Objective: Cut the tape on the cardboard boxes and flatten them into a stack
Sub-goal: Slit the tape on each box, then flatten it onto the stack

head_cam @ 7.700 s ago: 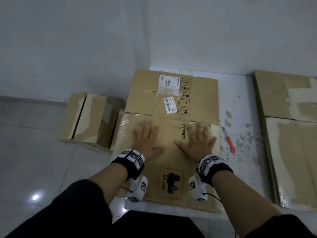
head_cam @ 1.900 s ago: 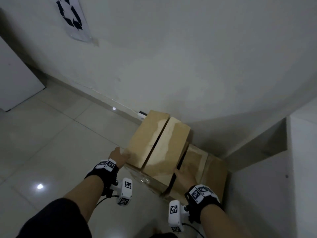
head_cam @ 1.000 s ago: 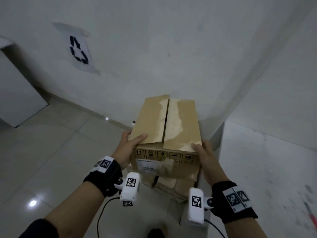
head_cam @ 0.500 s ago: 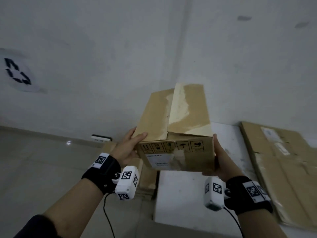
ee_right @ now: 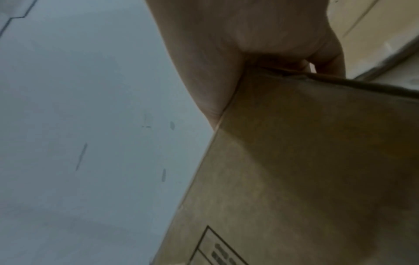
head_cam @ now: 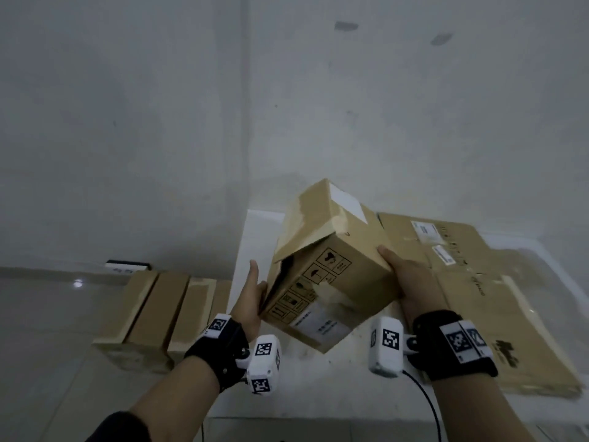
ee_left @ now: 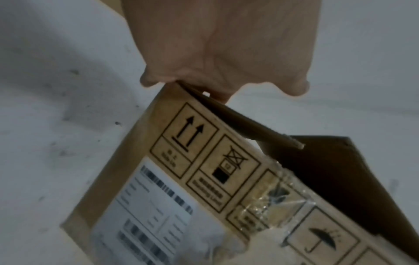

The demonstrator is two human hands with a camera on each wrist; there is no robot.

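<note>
Box (head_cam: 331, 266) now tilted over table (head_cam: 318, 387) | both hands grip it: left hand (head_cam: 251, 301), right hand (head_cam: 411, 282)

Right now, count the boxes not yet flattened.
3: one box held between left hand and right hand; two floor boxes side by side at left. Others may be hidden.
</note>
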